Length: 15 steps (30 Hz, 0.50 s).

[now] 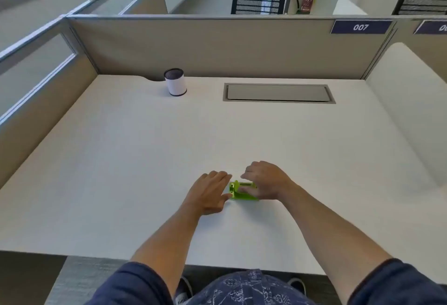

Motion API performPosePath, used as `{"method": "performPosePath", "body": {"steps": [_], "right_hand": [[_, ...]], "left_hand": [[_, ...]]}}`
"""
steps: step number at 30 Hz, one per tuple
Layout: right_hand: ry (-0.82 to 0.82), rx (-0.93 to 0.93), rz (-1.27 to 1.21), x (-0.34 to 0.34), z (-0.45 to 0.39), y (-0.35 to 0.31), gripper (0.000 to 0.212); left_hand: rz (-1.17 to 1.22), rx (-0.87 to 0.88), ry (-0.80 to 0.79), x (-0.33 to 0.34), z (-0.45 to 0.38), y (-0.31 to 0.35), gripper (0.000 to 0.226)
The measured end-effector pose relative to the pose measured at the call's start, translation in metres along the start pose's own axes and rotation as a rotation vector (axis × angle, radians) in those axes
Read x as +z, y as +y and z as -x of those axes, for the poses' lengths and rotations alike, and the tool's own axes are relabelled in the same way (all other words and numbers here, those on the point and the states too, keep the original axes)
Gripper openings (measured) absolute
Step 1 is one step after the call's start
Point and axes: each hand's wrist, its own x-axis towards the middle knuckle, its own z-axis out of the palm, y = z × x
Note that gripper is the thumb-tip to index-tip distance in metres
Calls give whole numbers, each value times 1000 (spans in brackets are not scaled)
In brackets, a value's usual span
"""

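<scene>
A small bright green plastic object [238, 192] lies on the white desk [121, 171], near the front middle. My left hand [209, 194] lies flat beside it with straight fingers, its fingertips and thumb touching the object's left end. My right hand [266, 180] covers the object's right part, fingers curled over its top and thumb against its near side. The right half of the green object is hidden under that hand.
A white cylindrical cup [175, 82] with a dark rim stands at the back left of the desk. A grey cable hatch [278, 93] is set into the back. Beige partition walls [205, 45] enclose the desk on three sides.
</scene>
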Motion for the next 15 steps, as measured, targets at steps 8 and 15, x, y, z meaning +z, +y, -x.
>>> {"method": "performPosePath", "body": {"steps": [8, 15], "right_hand": [[-132, 7, -54, 5, 3, -7, 40], [-132, 131, -195, 7, 1, -13, 37]], "left_hand": [[-42, 18, -23, 9, 0, 1, 54], [38, -12, -9, 12, -4, 2, 48]]}}
